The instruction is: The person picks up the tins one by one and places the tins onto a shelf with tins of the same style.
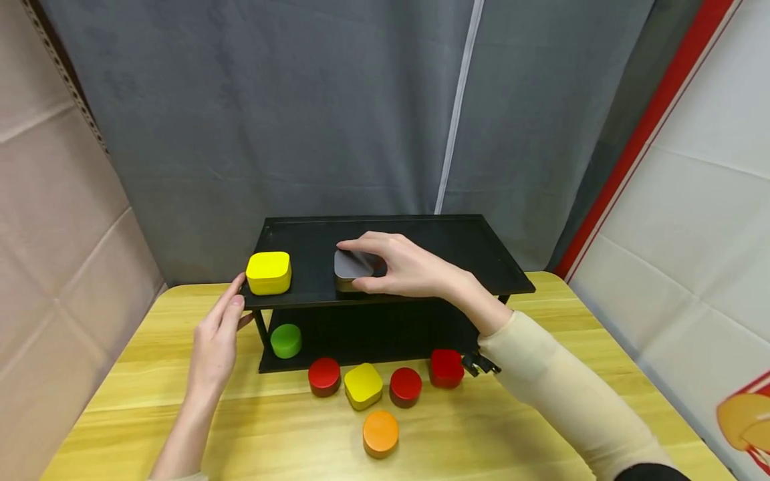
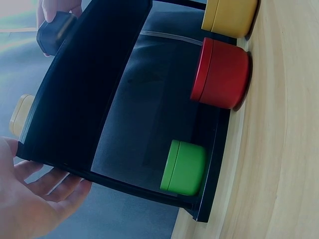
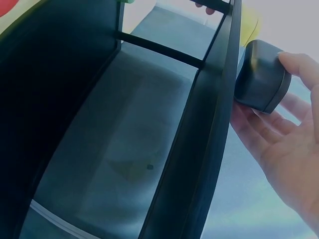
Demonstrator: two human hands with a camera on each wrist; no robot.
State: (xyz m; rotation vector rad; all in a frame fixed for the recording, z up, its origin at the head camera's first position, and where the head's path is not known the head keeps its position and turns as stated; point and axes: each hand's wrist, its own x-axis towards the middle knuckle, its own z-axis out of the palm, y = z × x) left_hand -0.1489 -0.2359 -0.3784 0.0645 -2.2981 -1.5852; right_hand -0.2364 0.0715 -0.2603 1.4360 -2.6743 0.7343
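Note:
On the upper board of a black two-tier shelf [image 1: 409,250], my right hand [image 1: 415,264] grips a black rounded-square tin [image 1: 351,265] between thumb and fingers. The right wrist view shows this tin [image 3: 263,75] right at the board's front edge. My left hand [image 1: 218,334] holds the upper board's left front corner; in the left wrist view its fingers [image 2: 55,186] reach beneath the board. Close beside that hand, a yellow rounded-square tin [image 1: 269,274] sits on the upper board. A green round tin [image 1: 285,341] rests at the left end of the lower board.
In front of the shelf lie two red round tins [image 1: 324,377], a yellow square tin [image 1: 363,386], a red square tin [image 1: 446,369] and an orange round tin [image 1: 380,433] on the wooden table [image 1: 289,441]. A small dark object [image 1: 479,364] lies beside the right sleeve. Grey curtain [image 1: 337,107] hangs behind.

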